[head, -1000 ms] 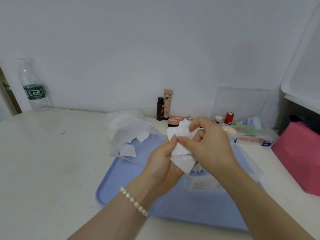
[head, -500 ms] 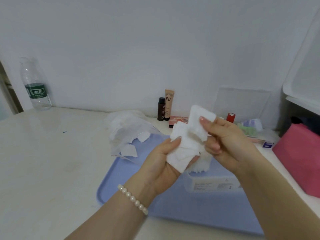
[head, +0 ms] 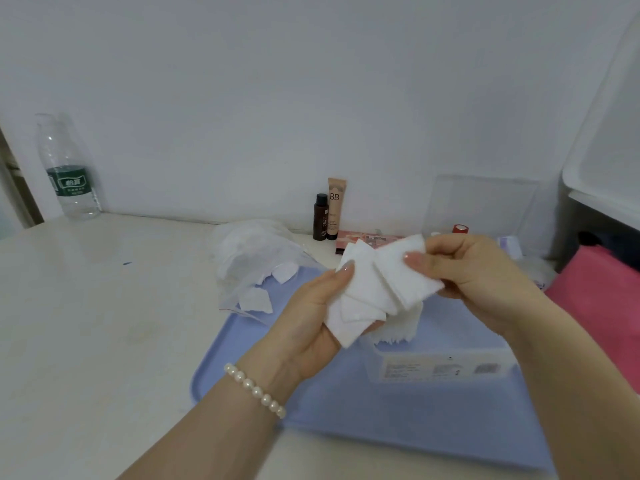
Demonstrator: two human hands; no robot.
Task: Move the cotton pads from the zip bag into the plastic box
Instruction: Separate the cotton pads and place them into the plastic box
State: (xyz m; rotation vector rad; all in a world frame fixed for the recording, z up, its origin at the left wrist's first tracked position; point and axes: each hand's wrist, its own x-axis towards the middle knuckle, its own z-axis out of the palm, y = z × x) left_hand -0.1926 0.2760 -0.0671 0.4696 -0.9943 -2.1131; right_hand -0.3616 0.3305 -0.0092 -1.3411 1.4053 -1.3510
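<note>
On the counter (head: 104, 306) a blue tray (head: 398, 403) is laid, so that the plastic box (head: 440, 365) and the mouth of the zip bag (head: 256, 261) are kept near. A fanned bunch of cotton pads (head: 367, 292) is held above the box, probably for straightening: the left hand (head: 311, 317) is curled under it, the right hand (head: 474, 268) pinches its upper edge. The inside of the box is mostly hidden, and its label cannot be read.

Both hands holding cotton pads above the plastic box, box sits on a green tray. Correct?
Not quite: the tray is light blue, not green, as the head view shows. The rest holds: left hand and right hand hold the cotton pads above the plastic box.
</note>
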